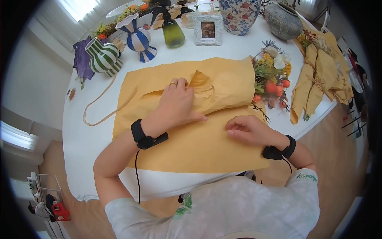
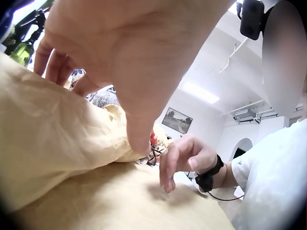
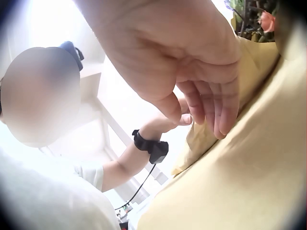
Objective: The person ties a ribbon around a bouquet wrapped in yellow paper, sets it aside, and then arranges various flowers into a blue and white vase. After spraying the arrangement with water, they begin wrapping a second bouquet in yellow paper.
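A sheet of yellow wrapping paper [image 1: 191, 159] lies on the table, its far part folded over a bouquet of flowers [image 1: 272, 79]. The blooms, orange, yellow and white, stick out at the right end, while the stems are hidden under the fold. My left hand [image 1: 175, 105] rests on the folded paper, fingers pointing away and thumb spread to the right. In the left wrist view its fingertips reach over the top of the fold [image 2: 62, 124]. Over the right part of the sheet, my right hand [image 1: 250, 129] hangs with loosely bent fingers, holding nothing.
A tan ribbon [image 1: 89, 122] curls at the left. Behind the paper stand a green-striped vase [image 1: 104, 57], a blue-striped vase [image 1: 139, 40], a green spray bottle [image 1: 173, 35], a white picture frame [image 1: 208, 30] and a grey pot [image 1: 283, 22]. Another paper-wrapped bundle [image 1: 318, 75] lies at the right.
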Demonstrator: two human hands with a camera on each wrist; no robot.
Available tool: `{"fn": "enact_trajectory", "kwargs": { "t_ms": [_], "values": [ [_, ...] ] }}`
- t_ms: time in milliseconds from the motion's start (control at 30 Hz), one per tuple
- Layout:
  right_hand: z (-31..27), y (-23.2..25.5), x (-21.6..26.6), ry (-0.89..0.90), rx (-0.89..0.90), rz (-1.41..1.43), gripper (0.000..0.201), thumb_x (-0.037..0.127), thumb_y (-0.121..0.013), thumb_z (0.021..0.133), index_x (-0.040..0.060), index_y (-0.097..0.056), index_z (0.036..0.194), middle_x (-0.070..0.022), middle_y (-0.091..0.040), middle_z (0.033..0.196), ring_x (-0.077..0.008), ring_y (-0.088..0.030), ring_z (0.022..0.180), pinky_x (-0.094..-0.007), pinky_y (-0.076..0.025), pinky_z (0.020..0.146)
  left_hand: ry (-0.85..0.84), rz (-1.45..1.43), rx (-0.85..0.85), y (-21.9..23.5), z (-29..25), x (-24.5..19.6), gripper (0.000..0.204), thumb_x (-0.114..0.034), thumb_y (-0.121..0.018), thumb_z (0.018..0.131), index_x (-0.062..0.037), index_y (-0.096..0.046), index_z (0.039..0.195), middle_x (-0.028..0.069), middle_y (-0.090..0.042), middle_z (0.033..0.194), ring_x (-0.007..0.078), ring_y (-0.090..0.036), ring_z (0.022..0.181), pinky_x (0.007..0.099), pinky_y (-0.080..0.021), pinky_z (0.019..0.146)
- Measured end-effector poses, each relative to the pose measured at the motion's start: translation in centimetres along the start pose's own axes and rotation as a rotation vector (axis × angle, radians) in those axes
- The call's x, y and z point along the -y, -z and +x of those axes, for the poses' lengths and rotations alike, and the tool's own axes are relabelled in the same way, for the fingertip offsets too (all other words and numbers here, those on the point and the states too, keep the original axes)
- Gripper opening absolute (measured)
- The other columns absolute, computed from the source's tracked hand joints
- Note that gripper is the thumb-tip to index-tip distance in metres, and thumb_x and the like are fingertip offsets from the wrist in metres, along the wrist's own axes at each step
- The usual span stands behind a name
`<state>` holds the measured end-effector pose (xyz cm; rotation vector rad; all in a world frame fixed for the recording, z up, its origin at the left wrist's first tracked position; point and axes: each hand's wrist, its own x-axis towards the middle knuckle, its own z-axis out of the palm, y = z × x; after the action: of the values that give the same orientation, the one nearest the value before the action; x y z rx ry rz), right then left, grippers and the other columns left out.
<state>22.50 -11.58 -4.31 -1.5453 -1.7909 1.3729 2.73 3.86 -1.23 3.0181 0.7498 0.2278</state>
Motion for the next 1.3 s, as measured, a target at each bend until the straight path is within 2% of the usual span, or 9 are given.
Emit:
{"fn": "enact_trajectory", "kwargs": {
  "t_ms": [200,367,433,500,667,833,933,1067,1300],
  "values": [
    [1.1,-0.5,-1.5,-0.103,-0.144,0.85,0.04,0.024,-0.055,0.086,-0.0017,-0.042,0.115,-0.0106,-0.053,0.108,-0.0163,-0.054,0.092,-0.0279,-0.046,0.081,-0.035,0.025,0.015,0.6,0.4,-0.3,0.056,-0.048,-0.074,0.054,0.0027,-0.057,0.074,0.0139,-0.046,0.092,0.0303,-0.044,0.088,0.0374,-0.038,0.08],
    [3.0,-0.9,-0.9,-0.019,-0.174,1.478,0.042,0.027,-0.056,0.085,0.0083,-0.04,0.12,-0.0084,-0.046,0.118,-0.0176,-0.047,0.106,-0.0298,-0.038,0.092,-0.08,-0.013,0.168,1.0,0.5,0.3,0.057,-0.047,-0.072,0.059,0.0033,-0.057,0.082,0.0159,-0.05,0.091,0.0302,-0.047,0.09,0.0352,-0.04,0.08],
    [3.4,-1.3,-0.7,-0.018,-0.219,1.514,0.042,0.026,-0.057,0.085,0.009,-0.041,0.119,-0.0078,-0.047,0.117,-0.018,-0.047,0.106,-0.0302,-0.038,0.092,-0.1,-0.066,0.183,1.1,0.7,0.8,0.057,-0.047,-0.071,0.062,0.0034,-0.057,0.086,0.0166,-0.052,0.091,0.0303,-0.049,0.09,0.0348,-0.041,0.079],
    [3.7,-1.6,-0.8,-0.021,-0.259,1.547,0.041,0.026,-0.057,0.085,0.0098,-0.041,0.119,-0.0072,-0.047,0.116,-0.0183,-0.047,0.106,-0.0306,-0.037,0.093,0.143,-0.339,0.552,3.1,1.5,0.4,0.06,-0.049,-0.067,0.068,0.0028,-0.055,0.095,0.0146,-0.056,0.092,0.0264,-0.053,0.087,0.0321,-0.043,0.077],
    [4.2,-1.7,-1.1,0.016,-0.294,1.568,0.038,0.019,-0.054,0.086,0.0058,-0.041,0.119,-0.0086,-0.049,0.116,-0.0195,-0.047,0.108,-0.0325,-0.036,0.096,0.21,-0.515,0.646,0.5,3.8,3.7,0.06,-0.053,-0.063,0.072,0.0009,-0.055,0.098,0.0075,-0.058,0.086,0.0147,-0.053,0.081,0.0265,-0.042,0.071],
    [4.2,-1.7,-1.2,0.083,-0.27,1.606,0.038,0.011,-0.05,0.086,0.0021,-0.038,0.121,-0.0107,-0.047,0.119,-0.0209,-0.046,0.11,-0.0353,-0.035,0.098,0.322,-0.793,0.994,-1.4,4.2,5.1,0.053,-0.042,-0.067,0.073,0.0011,-0.054,0.101,0.0054,-0.058,0.095,0.0108,-0.052,0.082,0.0254,-0.043,0.07],
    [3.8,-1.7,-0.9,0.128,-0.233,1.614,0.039,0.008,-0.049,0.086,0.0011,-0.037,0.123,-0.011,-0.047,0.12,-0.0214,-0.045,0.112,-0.0364,-0.035,0.099,0.371,-1.049,0.971,-1.2,3.2,4.8,0.052,-0.033,-0.072,0.071,0.0008,-0.052,0.106,0.0056,-0.058,0.099,0.0112,-0.053,0.085,0.0244,-0.043,0.071],
    [3.6,-1.7,-0.3,0.17,-0.23,1.585,0.04,0.007,-0.049,0.086,0.0005,-0.036,0.123,-0.0108,-0.047,0.121,-0.0208,-0.045,0.112,-0.0363,-0.034,0.099,0.282,-0.931,0.883,0.6,2.2,3.7,0.053,-0.024,-0.074,0.067,0.0,-0.051,0.109,0.0053,-0.057,0.103,0.0121,-0.054,0.089,0.0257,-0.044,0.074],
    [4.7,-0.2,-0.2,0.173,-0.159,1.537,0.036,0.007,-0.049,0.085,0.0015,-0.04,0.119,-0.0111,-0.046,0.12,-0.0217,-0.046,0.11,-0.0352,-0.037,0.095,0.285,-0.536,0.302,5.1,0.0,1.2,0.047,-0.015,-0.07,0.063,0.001,-0.052,0.103,0.0132,-0.06,0.093,0.0223,-0.057,0.087,0.0296,-0.043,0.075]
  ]
}}
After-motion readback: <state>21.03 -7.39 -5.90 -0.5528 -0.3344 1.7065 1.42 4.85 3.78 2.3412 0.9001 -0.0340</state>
